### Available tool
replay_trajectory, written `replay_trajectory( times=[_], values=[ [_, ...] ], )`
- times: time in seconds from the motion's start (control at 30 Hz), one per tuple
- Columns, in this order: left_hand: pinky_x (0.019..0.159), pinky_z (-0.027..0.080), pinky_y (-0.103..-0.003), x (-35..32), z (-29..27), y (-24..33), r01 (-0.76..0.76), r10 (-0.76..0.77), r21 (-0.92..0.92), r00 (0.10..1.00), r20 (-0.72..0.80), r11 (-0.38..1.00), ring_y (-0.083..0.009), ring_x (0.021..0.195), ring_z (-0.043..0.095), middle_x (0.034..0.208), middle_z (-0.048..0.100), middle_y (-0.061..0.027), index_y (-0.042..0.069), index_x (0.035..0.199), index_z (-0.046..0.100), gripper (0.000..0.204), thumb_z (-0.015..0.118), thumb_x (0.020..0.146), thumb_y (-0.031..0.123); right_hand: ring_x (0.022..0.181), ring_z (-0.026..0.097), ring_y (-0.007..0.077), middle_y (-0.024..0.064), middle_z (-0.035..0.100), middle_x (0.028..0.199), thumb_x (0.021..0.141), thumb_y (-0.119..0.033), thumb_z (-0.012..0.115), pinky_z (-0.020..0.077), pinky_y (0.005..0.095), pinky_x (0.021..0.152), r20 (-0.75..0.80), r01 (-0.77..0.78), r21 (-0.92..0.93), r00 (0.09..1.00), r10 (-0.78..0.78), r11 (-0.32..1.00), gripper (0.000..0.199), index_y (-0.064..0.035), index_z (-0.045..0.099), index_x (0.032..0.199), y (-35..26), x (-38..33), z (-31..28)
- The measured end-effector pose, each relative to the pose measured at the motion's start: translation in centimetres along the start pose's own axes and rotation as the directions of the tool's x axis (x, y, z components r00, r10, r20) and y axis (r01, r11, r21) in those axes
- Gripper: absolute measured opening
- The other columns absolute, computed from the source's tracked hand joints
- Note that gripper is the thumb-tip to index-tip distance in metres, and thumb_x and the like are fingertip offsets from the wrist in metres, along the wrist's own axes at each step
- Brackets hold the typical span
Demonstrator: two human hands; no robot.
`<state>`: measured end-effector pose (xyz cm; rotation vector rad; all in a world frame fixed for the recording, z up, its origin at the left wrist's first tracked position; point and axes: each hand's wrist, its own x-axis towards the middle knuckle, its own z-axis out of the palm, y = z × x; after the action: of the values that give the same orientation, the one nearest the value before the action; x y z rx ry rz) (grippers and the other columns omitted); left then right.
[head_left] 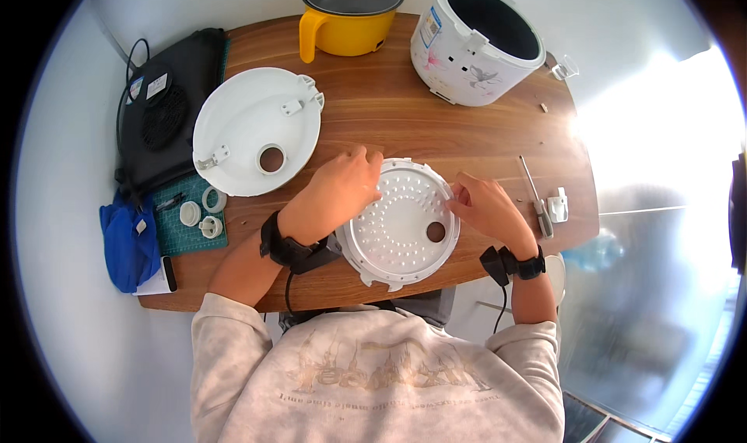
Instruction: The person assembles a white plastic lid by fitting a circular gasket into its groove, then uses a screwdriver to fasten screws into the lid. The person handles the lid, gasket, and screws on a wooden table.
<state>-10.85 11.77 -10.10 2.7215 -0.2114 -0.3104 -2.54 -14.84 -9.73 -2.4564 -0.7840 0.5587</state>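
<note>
A round white rice cooker inner lid (381, 237), with raised bumps, a hole at right and notched tabs on its rim, lies at the table's near edge. My left hand (338, 184) is closed on its upper left rim, fingers curled with the fingertips partly hidden. At the upper right rim my right hand (486, 208) pinches the edge between thumb and fingers. Left of the inner lid rests a white outer lid cover (241, 116), hollow side up, with a round hole and two hinge brackets. The white rice cooker body (467, 77) stands open at the back right.
A yellow pot (350, 30) stands at the back. At left are a black appliance (159, 100), a green cutting mat (175, 237) with small white parts (191, 213), and a blue pouch (128, 244). A screwdriver (538, 202) and white plastic piece (558, 205) lie at right.
</note>
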Motion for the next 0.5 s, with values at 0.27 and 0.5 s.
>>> replay_trajectory(
  times=[0.27, 0.5],
  values=[
    [0.085, 0.056, -0.045, 1.0, 0.9, -1.3, -0.040, 0.038, -0.104, 0.999, -0.021, 0.994, -0.0377, 0.098, 0.067, 0.100, 0.067, -0.0183, -0.001, 0.110, 0.066, 0.028, 0.073, 0.089, 0.015, 0.070, 0.067, 0.0345, 0.0184, 0.069, 0.077, 0.085, -0.014, 0.074, 0.0518, 0.0407, 0.066, -0.092, 0.013, 0.067, 0.996, -0.006, 0.998, 0.019, 0.0022, 0.066, 0.089, -0.1, -1.1, 0.5],
    [0.086, 0.055, -0.044, 1.0, 0.6, -1.4, -0.070, 0.070, -0.081, 0.998, 0.000, 0.994, -0.0362, 0.098, 0.067, 0.100, 0.067, -0.0171, 0.000, 0.110, 0.068, 0.026, 0.070, 0.089, 0.014, 0.069, 0.066, 0.0380, 0.0205, 0.068, 0.074, 0.083, -0.014, 0.075, 0.0519, 0.0428, 0.066, -0.172, 0.045, -0.015, 0.984, -0.047, 0.999, 0.018, 0.0028, 0.068, 0.086, -0.4, -1.2, 1.1]
  ],
)
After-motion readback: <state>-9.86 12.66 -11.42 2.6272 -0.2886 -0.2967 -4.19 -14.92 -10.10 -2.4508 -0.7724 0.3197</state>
